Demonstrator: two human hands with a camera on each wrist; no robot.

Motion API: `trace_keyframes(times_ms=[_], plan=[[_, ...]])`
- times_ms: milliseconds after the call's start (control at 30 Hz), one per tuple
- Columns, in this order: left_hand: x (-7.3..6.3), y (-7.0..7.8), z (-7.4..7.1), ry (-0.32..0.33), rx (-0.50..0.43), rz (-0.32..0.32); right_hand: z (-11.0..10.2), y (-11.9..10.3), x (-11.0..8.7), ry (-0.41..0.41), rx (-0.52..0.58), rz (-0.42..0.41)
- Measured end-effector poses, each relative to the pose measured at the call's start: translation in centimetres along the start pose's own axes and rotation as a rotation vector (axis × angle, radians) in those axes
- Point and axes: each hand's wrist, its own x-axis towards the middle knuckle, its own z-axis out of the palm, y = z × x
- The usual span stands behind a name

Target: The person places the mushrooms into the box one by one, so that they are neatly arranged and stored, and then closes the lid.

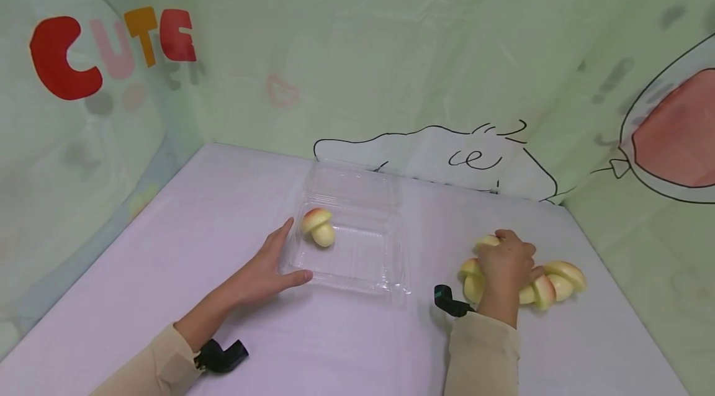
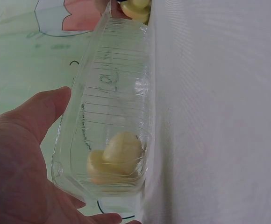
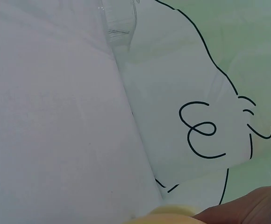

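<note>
A clear plastic clamshell box [image 1: 357, 281] lies with its lid folded back on the table. One toy mushroom [image 1: 323, 233], pale yellow with a reddish cap, sits at the left inside it; the left wrist view shows this toy mushroom [image 2: 121, 154] through the box wall. My left hand [image 1: 268, 272] reaches round the box's left side, thumb and fingers spread along its edge. Over at the right, my right hand [image 1: 505, 262] bends its fingers over a toy mushroom [image 1: 488, 241] at the back of a group, partly hidden by the hand. More toy mushrooms [image 1: 564, 275] lie beside and under that hand.
The white-covered table [image 1: 346, 346] meets a printed green backdrop [image 1: 391, 42] behind and at both sides. The clear lid [image 1: 353, 184] lies toward the back edge. Black wrist-camera mounts [image 1: 222, 356] stick out near both sleeves.
</note>
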Motion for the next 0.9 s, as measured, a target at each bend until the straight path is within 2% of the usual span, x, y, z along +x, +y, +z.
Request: trace_keyframes(times_ms=[167,333,600,900], plan=[[-0.02,-0.07,0.01,0.004,0.011,0.012,0.04,-0.06,-0.02,-0.017,0.009,-0.024],[0.03,-0.03,0.05,0.003,0.010,-0.003,0.16,0.03,0.09,-0.031,0.021,-0.030],[0.14,-0.19,0.19,0.004,0.011,-0.011,0.62,0.29,0.30,-0.025,0.178,-0.023],[0.02,0.07,0.12,-0.002,0.010,-0.018,0.77,0.26,0.28,0.010,0.219,-0.033]])
